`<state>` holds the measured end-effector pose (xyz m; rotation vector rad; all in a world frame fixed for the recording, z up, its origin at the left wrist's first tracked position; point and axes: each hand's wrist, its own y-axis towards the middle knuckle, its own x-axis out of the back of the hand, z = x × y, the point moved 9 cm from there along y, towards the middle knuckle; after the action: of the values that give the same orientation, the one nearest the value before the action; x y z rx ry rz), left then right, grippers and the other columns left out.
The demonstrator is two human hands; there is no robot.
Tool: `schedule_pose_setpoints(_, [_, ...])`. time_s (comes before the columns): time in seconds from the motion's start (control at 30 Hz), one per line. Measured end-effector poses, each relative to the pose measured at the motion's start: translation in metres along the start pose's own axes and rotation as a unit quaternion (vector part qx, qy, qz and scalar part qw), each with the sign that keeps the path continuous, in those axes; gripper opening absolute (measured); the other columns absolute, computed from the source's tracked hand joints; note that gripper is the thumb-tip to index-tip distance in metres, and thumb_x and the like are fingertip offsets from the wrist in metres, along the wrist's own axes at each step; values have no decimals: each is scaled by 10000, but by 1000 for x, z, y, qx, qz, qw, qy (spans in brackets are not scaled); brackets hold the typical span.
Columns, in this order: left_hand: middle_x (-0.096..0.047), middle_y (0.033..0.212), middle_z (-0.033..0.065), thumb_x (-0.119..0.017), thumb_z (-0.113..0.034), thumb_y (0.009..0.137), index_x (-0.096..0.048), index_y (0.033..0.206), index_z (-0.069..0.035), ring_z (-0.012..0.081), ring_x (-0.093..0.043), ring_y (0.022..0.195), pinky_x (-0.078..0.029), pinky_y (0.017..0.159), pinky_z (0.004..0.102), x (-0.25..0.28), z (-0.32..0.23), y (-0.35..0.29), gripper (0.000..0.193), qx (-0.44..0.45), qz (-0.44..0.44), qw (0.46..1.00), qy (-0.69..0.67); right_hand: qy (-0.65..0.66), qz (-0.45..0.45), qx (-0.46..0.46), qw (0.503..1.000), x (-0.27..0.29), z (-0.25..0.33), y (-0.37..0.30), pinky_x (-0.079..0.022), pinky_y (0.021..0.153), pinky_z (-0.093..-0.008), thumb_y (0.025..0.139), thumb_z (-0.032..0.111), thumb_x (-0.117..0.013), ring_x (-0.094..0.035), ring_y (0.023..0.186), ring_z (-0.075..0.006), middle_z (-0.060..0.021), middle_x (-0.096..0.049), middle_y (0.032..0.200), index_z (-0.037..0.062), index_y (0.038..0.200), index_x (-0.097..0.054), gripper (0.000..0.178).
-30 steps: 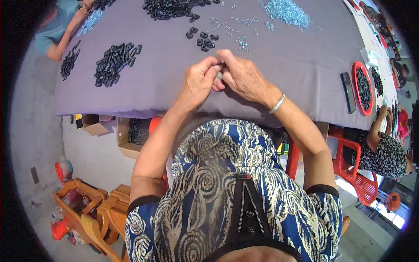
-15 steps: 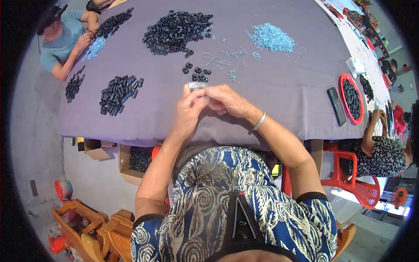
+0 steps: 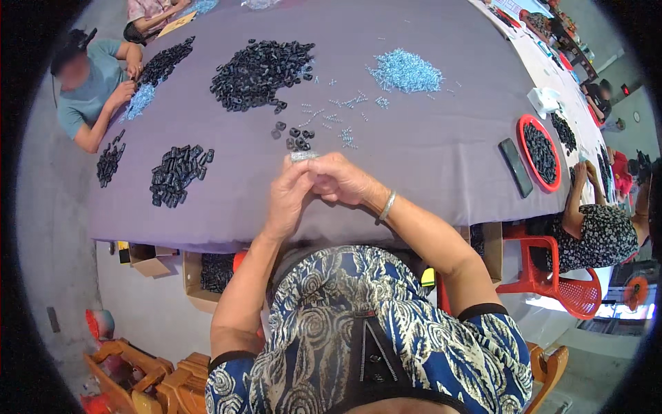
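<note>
As left hand [image 3: 287, 193] meets right hand [image 3: 343, 178]: fingers bunched, any grip hidden.
Silvery piece [image 3: 303, 156]: probably light, slick.
Black pieces [image 3: 301, 144]: likely light, stiff; best pinched by sides.

We see matt, smooth cloth in the mauve-grey tablecloth [image 3: 427, 186], softly creased toward its near edge. The heap of black moulded parts [image 3: 256, 77] looks like hard plastic with a slight sheen, and the heap of small screw-like pieces [image 3: 405, 71] like bright, bluish metal. A silvery piece [image 3: 303, 156] at the fingertips shines, though we cannot tell metal from foil. The bangle [image 3: 387, 205] is polished metal. We find a glossy dark face on the phone [image 3: 515, 168], smooth plastic in the red basin [image 3: 557, 181] and red chair [image 3: 540, 262], varnished wood in the furniture [image 3: 114, 355], and matt cardboard in the box [image 3: 200, 297].
</note>
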<state>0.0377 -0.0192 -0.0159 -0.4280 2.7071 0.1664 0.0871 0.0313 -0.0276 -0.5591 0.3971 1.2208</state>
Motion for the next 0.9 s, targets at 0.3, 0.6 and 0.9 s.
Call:
schedule_pose_setpoints(0.3, [-497, 1131, 8, -595, -47, 880, -585, 1158, -20, 126, -519, 1056, -454, 896, 273, 2, -6, -2, 279, -40, -9, 999, 36, -44, -50, 24, 997, -3, 6, -6, -218, 340, -199, 888, 344, -572, -306, 408, -19, 66, -433, 544, 46, 883, -668, 313])
schedule_pose_setpoints(0.6, [-520, 1103, 14, -586, -18, 872, -591, 1138, -8, 131, -532, 1035, -450, 894, 269, 7, -2, -3, 267, -42, -7, 997, 67, -45, -49, 29, 997, 6, -10, 3, -234, 337, -198, 881, 390, -573, -308, 398, -23, 71, -392, 523, 60, 912, -666, 344])
schedule_pose_setpoints(0.9, [-568, 1031, 14, -581, 9, 869, -617, 1088, -8, 126, -545, 1008, -458, 881, 264, 7, -3, -3, 223, -59, 2, 996, 71, -28, 5, 12, 1000, 6, -14, 2, -423, 554, -253, 920, 286, -536, -541, 676, -99, -26, -605, 839, 1, 1010, -636, 315])
